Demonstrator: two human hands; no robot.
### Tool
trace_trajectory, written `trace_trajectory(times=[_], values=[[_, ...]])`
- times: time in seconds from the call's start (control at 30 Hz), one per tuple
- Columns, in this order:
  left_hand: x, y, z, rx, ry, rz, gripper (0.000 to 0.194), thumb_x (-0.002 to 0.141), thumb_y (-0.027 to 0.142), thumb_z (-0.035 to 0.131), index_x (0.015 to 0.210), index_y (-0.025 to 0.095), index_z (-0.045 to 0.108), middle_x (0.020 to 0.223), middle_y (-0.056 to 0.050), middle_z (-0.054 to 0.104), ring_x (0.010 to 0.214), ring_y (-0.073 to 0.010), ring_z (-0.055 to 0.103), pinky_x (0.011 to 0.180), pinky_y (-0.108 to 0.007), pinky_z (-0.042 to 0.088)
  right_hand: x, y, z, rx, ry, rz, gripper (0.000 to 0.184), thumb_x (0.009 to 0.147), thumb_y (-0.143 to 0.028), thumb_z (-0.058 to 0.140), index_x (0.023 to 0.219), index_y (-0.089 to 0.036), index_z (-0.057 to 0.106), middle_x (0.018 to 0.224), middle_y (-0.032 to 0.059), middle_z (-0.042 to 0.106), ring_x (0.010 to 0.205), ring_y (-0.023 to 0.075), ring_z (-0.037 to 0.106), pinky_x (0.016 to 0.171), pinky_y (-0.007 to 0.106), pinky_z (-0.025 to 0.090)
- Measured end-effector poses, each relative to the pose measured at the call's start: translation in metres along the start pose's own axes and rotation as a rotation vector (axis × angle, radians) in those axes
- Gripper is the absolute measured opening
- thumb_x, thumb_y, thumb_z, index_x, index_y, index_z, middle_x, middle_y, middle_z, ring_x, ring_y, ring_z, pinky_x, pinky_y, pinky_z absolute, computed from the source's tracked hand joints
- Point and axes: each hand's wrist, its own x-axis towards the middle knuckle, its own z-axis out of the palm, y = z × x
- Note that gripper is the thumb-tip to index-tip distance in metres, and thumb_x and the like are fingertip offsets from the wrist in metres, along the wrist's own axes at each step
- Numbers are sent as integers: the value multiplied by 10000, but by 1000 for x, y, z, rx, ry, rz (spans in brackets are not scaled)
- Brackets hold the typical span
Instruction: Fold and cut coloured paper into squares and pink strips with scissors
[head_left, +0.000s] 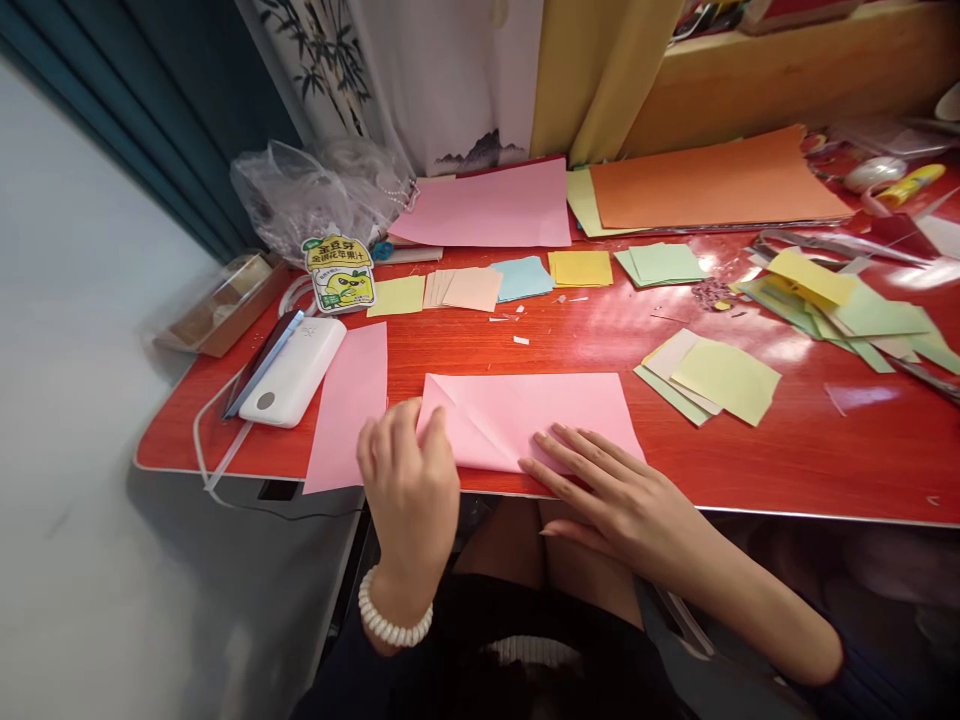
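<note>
A sheet of pink paper lies at the table's front edge, with a diagonal crease across its left part. At the sheet's left end, my left hand has its fingers curled and closed on the paper's edge; the fingertips are partly hidden. My right hand rests flat on the lower right of the sheet, fingers stretched out and holding nothing. Left of these, another strip of pink paper reaches over the table edge, partly behind my left hand.
A white power bank with a cable and a yellow juice label are at left. Small coloured paper stacks line the back. Loose green paper pieces lie at right, near scissors. Orange sheets lie behind.
</note>
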Motion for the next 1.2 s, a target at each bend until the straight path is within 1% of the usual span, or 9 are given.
trace_trajectory(times=[0.13, 0.2, 0.33, 0.53, 0.67, 0.8, 0.97, 1.1, 1.2], values=[[-19, 23, 5, -133, 69, 518, 402, 874, 199, 515, 1251, 59, 527, 1320, -164, 542, 1262, -274, 469, 1050, -458, 369, -3, 1, 4, 11, 8, -5, 466, 898, -401, 524, 1217, -72, 605, 1331, 171, 529, 1249, 332, 466, 1010, 479, 440], [-22, 28, 6, -141, 157, 609, 431, 885, 259, 504, 1219, -12, 534, 1256, -189, 588, 1215, -272, 521, 1041, -406, 390, -5, 2, 5, 13, 0, -8, 446, 908, -379, 509, 1205, -62, 611, 1353, 176, 504, 1262, 331, 452, 1015, 477, 434], [-18, 17, 4, -117, 222, 606, 366, 880, 209, 472, 1149, -15, 581, 1155, -167, 654, 1100, -242, 613, 1003, -352, 419, -10, 3, 6, -11, -49, 9, 490, 923, -403, 482, 1338, -144, 502, 1427, 122, 425, 1308, 293, 401, 1040, 468, 405], [-18, -27, -6, -42, 238, 561, 308, 835, 147, 510, 1070, -13, 628, 1075, -172, 689, 986, -229, 670, 1061, -370, 346, -20, 11, 4, -46, -125, 12, 528, 943, -392, 452, 1430, -212, 357, 1488, 50, 327, 1361, 244, 317, 1109, 484, 285], [-29, -52, -3, 30, 168, 517, 374, 816, 187, 584, 1140, 0, 602, 1142, -166, 660, 1036, -225, 648, 1085, -374, 317, -35, 21, -1, -50, -178, 26, 562, 944, -355, 456, 1459, -206, 287, 1491, 53, 318, 1354, 247, 329, 1121, 510, 239], [-37, -58, 1, 73, 140, 517, 447, 799, 209, 623, 1202, 22, 571, 1212, -148, 621, 1106, -229, 609, 1123, -383, 257, -52, 29, -12, -72, -188, 75, 550, 950, -338, 430, 1460, -187, 291, 1489, 59, 330, 1348, 261, 339, 1124, 511, 227], [-31, -55, -14, 113, 139, 483, 383, 836, 179, 574, 1192, 38, 585, 1243, -183, 595, 1183, -298, 547, 1118, -454, 245, -72, 30, -17, -91, -95, 87, 495, 962, -289, 398, 1431, -140, 353, 1438, 84, 423, 1331, 281, 365, 1117, 511, 243], [-33, -83, -24, 149, 106, 357, 490, 835, 174, 589, 1301, 59, 490, 1305, -248, 520, 1260, -388, 444, 993, -557, 381, -82, 20, -17, -120, -23, 46, 443, 932, -137, 426, 1372, -75, 426, 1348, 133, 522, 1288, 295, 420, 1051, 483, 349], [-40, -110, -27, 59, 30, 411, 536, 839, 34, 499, 1366, 85, 416, 1226, -170, 613, 1129, -301, 587, 953, -473, 465, -71, 8, -24, -136, 105, -42, 319, 907, -33, 401, 1174, -19, 576, 1098, 174, 665, 1096, 295, 568, 941, 462, 418]])
